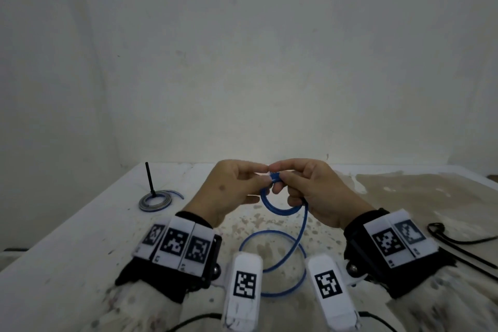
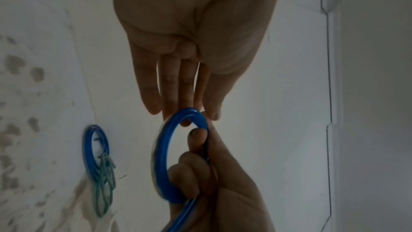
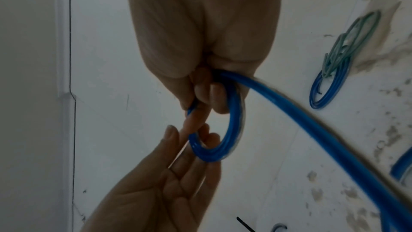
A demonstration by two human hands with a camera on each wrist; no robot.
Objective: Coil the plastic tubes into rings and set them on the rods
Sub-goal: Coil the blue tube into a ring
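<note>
Gripping a small coil of blue plastic tube (image 1: 280,207) above the stained white tabletop (image 1: 80,237), the right hand (image 1: 315,194) curls around it while the left hand (image 1: 231,191) pinches its top, fingers nearly straight.

The room is evenly and softly lit, with no hard shadows on the white table (image 1: 80,237); a brighter patch glows on the far wall (image 1: 269,153) just behind the hands. The head view bends straight lines at its edges, so the table's far edge bows. Both wrist views are much dimmer: the left hand (image 2: 196,45) and right hand (image 3: 207,29) show as dark, backlit shapes against the pale surface. The blue tube (image 3: 312,123) smears with blur near the lens, and the far coils look soft.
</note>
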